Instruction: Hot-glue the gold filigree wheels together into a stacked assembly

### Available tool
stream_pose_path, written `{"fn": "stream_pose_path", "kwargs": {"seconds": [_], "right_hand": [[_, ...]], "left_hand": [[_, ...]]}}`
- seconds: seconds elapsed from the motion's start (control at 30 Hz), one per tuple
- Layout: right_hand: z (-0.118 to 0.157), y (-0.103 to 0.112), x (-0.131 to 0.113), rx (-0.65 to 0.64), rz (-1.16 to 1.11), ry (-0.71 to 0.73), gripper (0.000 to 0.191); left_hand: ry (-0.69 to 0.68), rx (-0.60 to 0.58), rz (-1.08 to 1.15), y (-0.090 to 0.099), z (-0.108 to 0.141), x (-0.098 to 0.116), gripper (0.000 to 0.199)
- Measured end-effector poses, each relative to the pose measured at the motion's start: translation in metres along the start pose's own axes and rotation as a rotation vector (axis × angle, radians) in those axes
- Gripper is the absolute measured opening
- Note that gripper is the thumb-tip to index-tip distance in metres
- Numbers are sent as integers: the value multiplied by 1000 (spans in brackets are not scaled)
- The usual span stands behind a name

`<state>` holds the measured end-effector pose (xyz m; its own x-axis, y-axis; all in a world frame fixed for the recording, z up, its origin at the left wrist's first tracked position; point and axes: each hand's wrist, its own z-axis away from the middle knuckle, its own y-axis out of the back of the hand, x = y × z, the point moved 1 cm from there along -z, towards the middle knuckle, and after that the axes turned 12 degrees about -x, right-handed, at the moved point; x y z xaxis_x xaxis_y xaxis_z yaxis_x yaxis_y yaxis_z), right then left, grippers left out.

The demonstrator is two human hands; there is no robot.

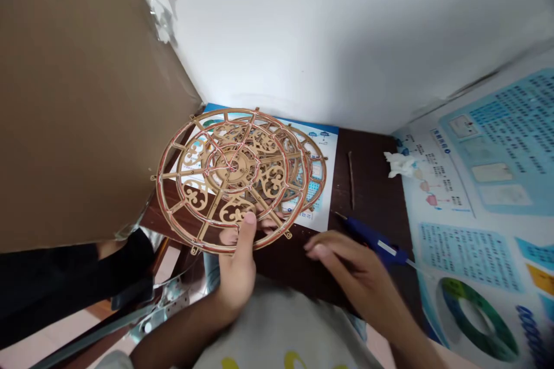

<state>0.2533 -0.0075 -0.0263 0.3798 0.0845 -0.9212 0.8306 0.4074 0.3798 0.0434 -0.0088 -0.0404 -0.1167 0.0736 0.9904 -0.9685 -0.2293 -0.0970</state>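
Your left hand (238,277) grips the near rim of a large, round, tan openwork disc (234,170) with spokes, scrollwork panels and reddish-brown and white lines along its rings; your thumb presses on top, and fingers show underneath through the gaps. You hold this disc over the left part of the dark brown tabletop (367,179), where it overlaps, from your view, a second tan openwork ring piece (322,184) lying on a white-and-blue printed sheet (322,216). Your right hand (357,262) is apart from the disc, off its near right side, with thumb and forefinger brought close in a narrow pinch; I cannot tell whether anything sits between them. Just beyond that hand lies a blue plastic tool (372,236) with a thin dark tip and a pale label. Farther back are a thin, straight brown stick (351,181) and a crumpled white tissue (400,164), the tissue against the light-blue printed poster (489,184) on your right.
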Motion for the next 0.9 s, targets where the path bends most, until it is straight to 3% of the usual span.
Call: {"fn": "stream_pose_path", "kwargs": {"seconds": [0.13, 0.27, 0.43, 0.63, 0.77, 0.9], "right_hand": [[-17, -36, -5, -46, -198, 30, 40], [-25, -44, -9, -22, -348, 34, 47], [-28, -49, -22, -64, -507, 35, 43], [-27, -51, -24, -11, -612, 17, 31], [-29, -51, -24, 1, -642, -6, 25], [-33, -54, -23, 5, -662, -14, 31]], "left_hand": [[116, -68, 300, -11, -5, 14, 48], [146, -24, 465, -18, -7, 23, 42], [136, 13, 436, -21, -4, 21, 43], [101, 40, 425, -20, -3, 20, 39], [160, 18, 431, -20, -3, 19, 45], [203, -16, 448, -24, 0, 16, 49]]}}
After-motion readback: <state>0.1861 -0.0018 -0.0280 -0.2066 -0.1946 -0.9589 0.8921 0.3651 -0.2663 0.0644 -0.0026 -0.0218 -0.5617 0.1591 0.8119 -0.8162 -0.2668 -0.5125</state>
